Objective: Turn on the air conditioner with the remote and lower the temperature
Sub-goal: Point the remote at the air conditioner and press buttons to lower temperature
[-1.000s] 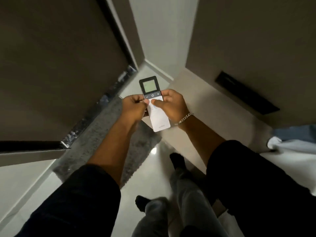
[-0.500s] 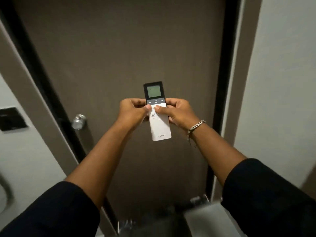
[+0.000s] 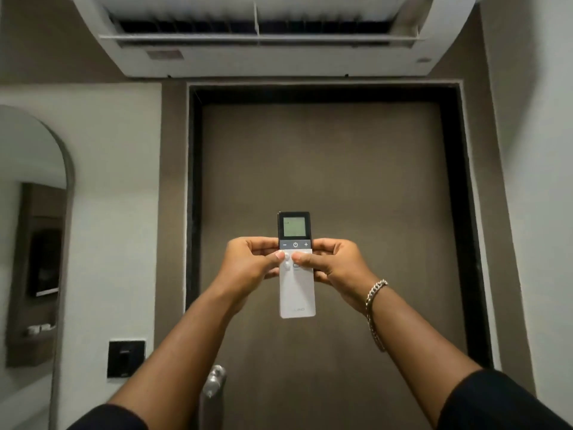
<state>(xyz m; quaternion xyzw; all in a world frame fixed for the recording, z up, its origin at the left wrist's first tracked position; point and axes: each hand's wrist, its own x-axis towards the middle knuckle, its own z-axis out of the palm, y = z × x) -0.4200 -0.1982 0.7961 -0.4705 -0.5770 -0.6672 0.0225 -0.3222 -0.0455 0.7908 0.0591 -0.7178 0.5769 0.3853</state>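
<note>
Hands, left hand [image 3: 248, 262] and right hand [image 3: 336, 265], pinch the remote [image 3: 296, 274] below the air conditioner [image 3: 263, 54]; fingers [image 3: 305, 259] should press power squarely.

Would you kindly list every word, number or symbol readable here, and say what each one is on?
"−", a power symbol and "+": on the dark button strip of the remote, held by the left hand and right hand.
Remote's screen: lit, marks too blurred to read.
Brand at remote's lower end: too faint.
Label on the air conditioner: blurred.

Both hands carry it: left hand [image 3: 248, 263] and right hand [image 3: 336, 265] pinch remote [image 3: 297, 290] at mid-body, thumbs on buttons.
</note>
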